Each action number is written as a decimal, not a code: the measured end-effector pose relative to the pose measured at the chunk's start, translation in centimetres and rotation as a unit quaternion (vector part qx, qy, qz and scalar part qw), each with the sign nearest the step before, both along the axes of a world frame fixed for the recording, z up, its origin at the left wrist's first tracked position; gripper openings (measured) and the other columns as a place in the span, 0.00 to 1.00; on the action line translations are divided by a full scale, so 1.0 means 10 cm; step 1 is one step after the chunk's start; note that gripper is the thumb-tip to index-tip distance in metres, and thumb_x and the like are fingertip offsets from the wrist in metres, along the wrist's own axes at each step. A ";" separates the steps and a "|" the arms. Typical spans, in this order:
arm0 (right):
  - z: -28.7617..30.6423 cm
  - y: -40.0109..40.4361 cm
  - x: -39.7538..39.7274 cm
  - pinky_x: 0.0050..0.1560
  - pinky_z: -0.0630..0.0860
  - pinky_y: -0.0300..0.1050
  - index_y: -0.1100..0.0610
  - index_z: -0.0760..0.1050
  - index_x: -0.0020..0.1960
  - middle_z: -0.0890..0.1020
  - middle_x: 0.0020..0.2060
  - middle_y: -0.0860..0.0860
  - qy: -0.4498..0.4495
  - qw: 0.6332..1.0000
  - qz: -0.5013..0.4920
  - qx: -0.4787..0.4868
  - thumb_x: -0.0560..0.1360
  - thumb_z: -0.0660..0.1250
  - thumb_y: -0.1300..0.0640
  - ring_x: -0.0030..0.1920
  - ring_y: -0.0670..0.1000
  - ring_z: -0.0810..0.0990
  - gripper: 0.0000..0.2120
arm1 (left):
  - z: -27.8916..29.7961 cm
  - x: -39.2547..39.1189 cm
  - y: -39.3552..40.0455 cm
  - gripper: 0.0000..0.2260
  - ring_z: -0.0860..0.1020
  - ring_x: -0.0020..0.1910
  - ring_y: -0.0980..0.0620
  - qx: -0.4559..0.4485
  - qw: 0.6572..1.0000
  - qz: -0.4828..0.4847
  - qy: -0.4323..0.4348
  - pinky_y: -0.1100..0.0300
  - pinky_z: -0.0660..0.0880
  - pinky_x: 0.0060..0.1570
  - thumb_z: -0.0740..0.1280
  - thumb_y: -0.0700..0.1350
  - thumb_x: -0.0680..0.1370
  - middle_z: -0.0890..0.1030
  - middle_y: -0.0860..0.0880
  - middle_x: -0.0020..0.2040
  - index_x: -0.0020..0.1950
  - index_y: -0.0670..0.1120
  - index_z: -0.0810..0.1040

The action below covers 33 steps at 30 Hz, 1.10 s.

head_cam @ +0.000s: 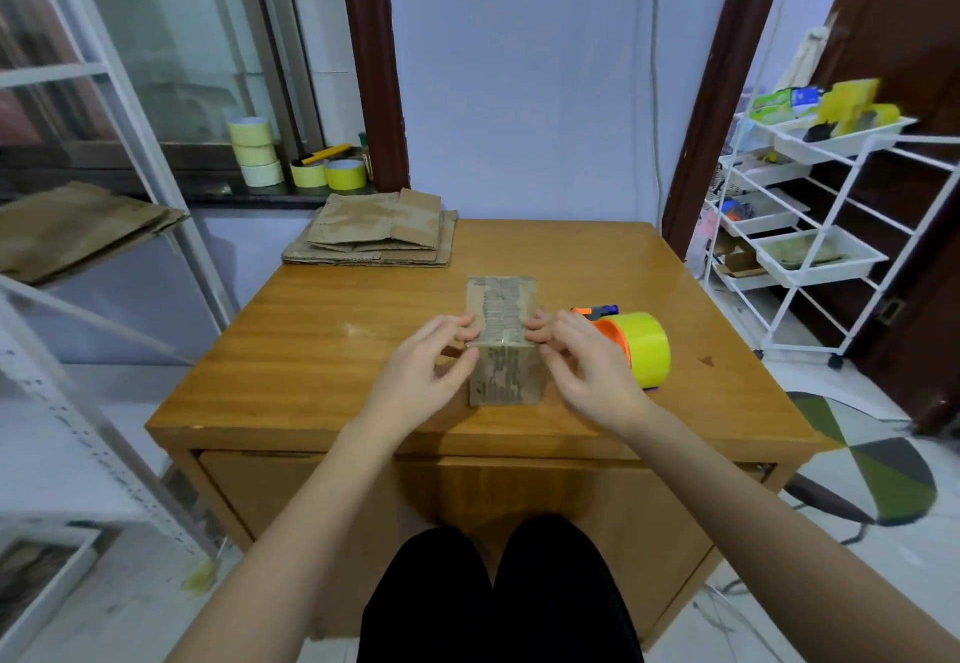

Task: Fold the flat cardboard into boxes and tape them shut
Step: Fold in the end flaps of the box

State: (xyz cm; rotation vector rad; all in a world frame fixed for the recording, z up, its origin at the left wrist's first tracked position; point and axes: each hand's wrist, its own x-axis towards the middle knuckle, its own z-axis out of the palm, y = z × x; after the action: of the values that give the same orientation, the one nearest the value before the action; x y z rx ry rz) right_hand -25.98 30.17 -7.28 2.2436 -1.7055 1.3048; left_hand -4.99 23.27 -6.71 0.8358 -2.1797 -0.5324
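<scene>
Small cardboard box [503, 350] near desk's [311, 340] front edge, pinched between left hand [434, 366] and right hand [587, 366]. Uneven squeeze likely to skew flaps, wrinkle tape.

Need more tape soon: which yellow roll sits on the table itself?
The bright yellow roll in the orange dispenser, just beyond the right hand. The other rolls sit back on the window ledge.

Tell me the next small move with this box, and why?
Probably press the tape down along the box top. Both hands, left hand and right hand, pinch its upper edges, and the tape dispenser lies set aside on the table.
</scene>
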 end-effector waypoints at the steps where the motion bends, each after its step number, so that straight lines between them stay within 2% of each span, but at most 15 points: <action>1: 0.02 0.01 -0.01 0.55 0.77 0.49 0.57 0.79 0.49 0.82 0.52 0.48 0.007 1.000 -0.007 0.003 0.76 0.64 0.54 0.58 0.49 0.78 0.08 | 0.02 -0.03 0.02 0.12 0.77 0.52 0.57 0.004 1.000 0.014 -0.002 0.59 0.78 0.49 0.68 0.49 0.77 0.73 0.59 0.61 0.57 0.45 0.78; 3: 0.07 0.01 -0.01 0.51 0.78 0.48 0.54 0.80 0.48 0.82 0.51 0.46 0.022 0.999 -0.031 0.013 0.74 0.69 0.49 0.56 0.48 0.79 0.09 | 0.05 -0.10 0.03 0.14 0.77 0.49 0.56 0.002 0.999 0.042 -0.006 0.57 0.78 0.49 0.71 0.52 0.74 0.75 0.57 0.58 0.54 0.45 0.79; 5: 0.12 -0.02 0.01 0.46 0.78 0.50 0.54 0.80 0.45 0.83 0.48 0.45 0.030 0.998 -0.044 0.013 0.72 0.73 0.51 0.52 0.49 0.80 0.08 | 0.07 -0.14 0.01 0.13 0.78 0.48 0.53 -0.006 0.999 0.051 0.000 0.52 0.78 0.49 0.72 0.51 0.73 0.78 0.53 0.56 0.50 0.44 0.79; 7: 0.15 -0.04 0.03 0.44 0.79 0.52 0.56 0.80 0.42 0.83 0.46 0.47 0.035 0.999 -0.038 0.008 0.71 0.73 0.55 0.50 0.52 0.81 0.05 | 0.09 -0.14 -0.01 0.11 0.79 0.50 0.50 0.002 0.999 0.048 -0.009 0.48 0.78 0.50 0.71 0.48 0.74 0.79 0.51 0.55 0.50 0.43 0.79; 11: 0.17 -0.05 -0.04 0.52 0.78 0.52 0.58 0.82 0.46 0.84 0.49 0.48 0.024 0.999 -0.008 0.039 0.73 0.65 0.58 0.54 0.53 0.81 0.07 | 0.13 -0.06 -0.06 0.06 0.76 0.59 0.54 0.023 0.999 0.002 -0.035 0.48 0.75 0.57 0.67 0.40 0.78 0.77 0.55 0.55 0.53 0.42 0.80; 14: 0.24 -0.04 -0.09 0.55 0.74 0.44 0.57 0.82 0.50 0.81 0.51 0.44 -0.007 0.994 0.011 0.104 0.77 0.66 0.61 0.58 0.49 0.78 0.07 | 0.23 0.01 -0.03 0.09 0.74 0.59 0.57 0.031 0.997 0.000 -0.077 0.51 0.74 0.59 0.62 0.42 0.80 0.75 0.57 0.61 0.57 0.46 0.79; 16: 0.36 -0.05 -0.10 0.53 0.71 0.38 0.56 0.82 0.48 0.81 0.50 0.46 -0.061 0.984 0.029 0.164 0.78 0.65 0.59 0.56 0.48 0.78 0.07 | 0.30 -0.02 0.03 0.11 0.73 0.60 0.56 -0.026 0.985 0.042 -0.166 0.58 0.73 0.55 0.59 0.48 0.82 0.73 0.57 0.65 0.60 0.50 0.77; 17: 0.43 -0.10 -0.11 0.54 0.71 0.38 0.58 0.82 0.47 0.82 0.49 0.49 -0.086 0.978 0.030 0.186 0.79 0.64 0.58 0.54 0.48 0.78 0.08 | 0.33 -0.06 0.07 0.12 0.72 0.61 0.55 -0.065 0.974 0.070 -0.203 0.60 0.72 0.53 0.58 0.51 0.82 0.72 0.55 0.66 0.61 0.50 0.75; 19: 0.57 -0.25 -0.13 0.56 0.72 0.45 0.62 0.81 0.49 0.83 0.49 0.55 -0.121 0.969 0.018 0.212 0.81 0.60 0.56 0.52 0.52 0.78 0.13 | 0.35 -0.19 0.15 0.14 0.70 0.64 0.53 -0.116 0.962 0.106 -0.221 0.59 0.70 0.53 0.57 0.52 0.81 0.70 0.51 0.66 0.63 0.48 0.73; 20: 0.63 -0.34 -0.13 0.57 0.72 0.48 0.62 0.80 0.51 0.82 0.50 0.56 -0.113 0.970 0.007 0.216 0.81 0.59 0.56 0.52 0.53 0.78 0.13 | 0.34 -0.25 0.19 0.16 0.69 0.64 0.52 -0.132 0.961 0.109 -0.215 0.58 0.70 0.56 0.57 0.52 0.81 0.70 0.50 0.67 0.65 0.47 0.72; 22: 0.72 -0.52 -0.10 0.58 0.70 0.46 0.60 0.79 0.58 0.80 0.55 0.55 -0.052 0.975 -0.019 0.213 0.82 0.57 0.57 0.57 0.53 0.76 0.13 | 0.29 -0.38 0.25 0.18 0.71 0.65 0.50 -0.158 0.961 0.094 -0.209 0.55 0.69 0.61 0.57 0.50 0.81 0.73 0.48 0.66 0.68 0.45 0.71; 24: 0.79 -0.68 -0.04 0.61 0.67 0.42 0.57 0.76 0.63 0.78 0.61 0.53 -0.016 0.974 -0.021 0.224 0.82 0.56 0.58 0.62 0.52 0.74 0.15 | 0.24 -0.49 0.31 0.18 0.74 0.62 0.48 -0.182 0.954 0.078 -0.225 0.54 0.70 0.59 0.56 0.51 0.79 0.77 0.47 0.62 0.66 0.45 0.74; 27: 0.83 -0.87 0.09 0.66 0.65 0.43 0.55 0.72 0.68 0.74 0.67 0.52 0.043 0.962 -0.007 0.269 0.82 0.56 0.55 0.67 0.52 0.70 0.17 | 0.19 -0.56 0.37 0.21 0.77 0.57 0.47 -0.190 0.946 0.068 -0.252 0.54 0.73 0.56 0.54 0.51 0.76 0.80 0.48 0.56 0.61 0.45 0.79; 33: 0.72 -1.08 0.28 0.68 0.64 0.44 0.51 0.68 0.72 0.72 0.69 0.51 0.131 0.930 -0.001 0.344 0.82 0.55 0.51 0.69 0.52 0.69 0.19 | 0.20 -0.47 0.36 0.20 0.78 0.55 0.50 -0.191 0.947 0.085 -0.242 0.57 0.73 0.55 0.54 0.51 0.76 0.81 0.50 0.54 0.59 0.47 0.79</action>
State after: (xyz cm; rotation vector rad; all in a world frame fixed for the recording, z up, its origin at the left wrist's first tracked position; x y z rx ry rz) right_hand -23.13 19.42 -0.10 2.5672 -2.2909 0.3764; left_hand -9.66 26.91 -4.66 0.9949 -2.4982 0.2089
